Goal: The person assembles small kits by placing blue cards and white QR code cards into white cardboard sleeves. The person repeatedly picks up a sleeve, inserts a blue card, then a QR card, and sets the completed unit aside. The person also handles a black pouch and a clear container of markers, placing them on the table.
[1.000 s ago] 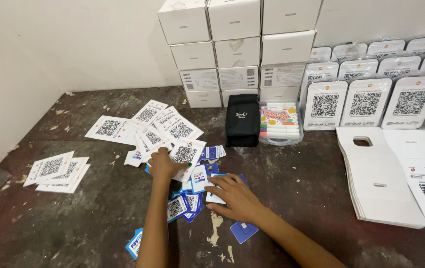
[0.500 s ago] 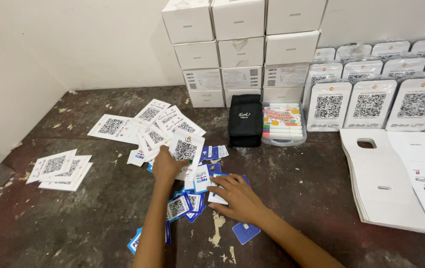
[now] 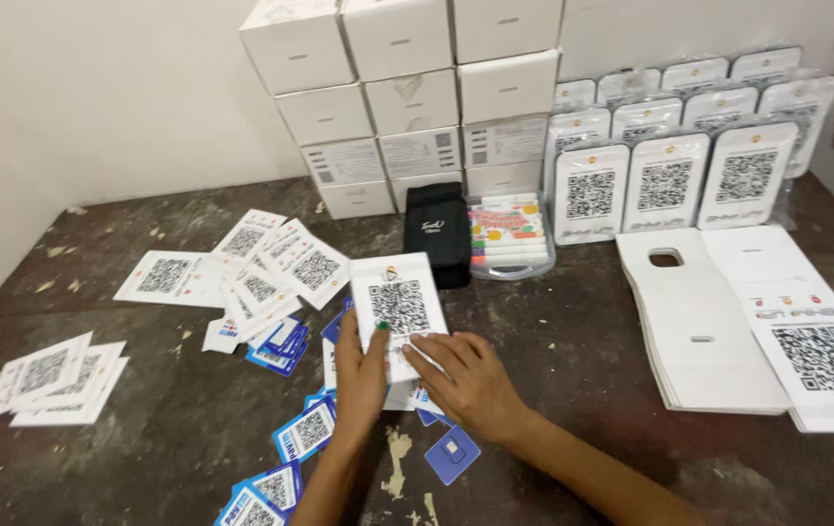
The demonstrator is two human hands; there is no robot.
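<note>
My left hand (image 3: 360, 375) and my right hand (image 3: 470, 378) both grip the lower edge of a white card with a square code printed on it (image 3: 396, 307), lifted a little above the dark tabletop (image 3: 553, 341). Under and around my hands lie several small blue code cards (image 3: 305, 429) and white cards. A blue square card (image 3: 453, 454) rests just below my right wrist. More white code cards (image 3: 271, 265) are fanned out to the left of the lifted one.
Stacked white boxes (image 3: 407, 97) stand at the back. A black pouch (image 3: 437, 232) and a case of coloured markers (image 3: 510, 235) sit before them. Bagged code plaques (image 3: 665, 180) lean at right, white cardboard sheets (image 3: 699, 321) lie right, a card pile (image 3: 52, 375) left.
Both hands moved together and picked a white code card up from the pile; before they were spread flat over the blue cards. The camera view also shifted.
</note>
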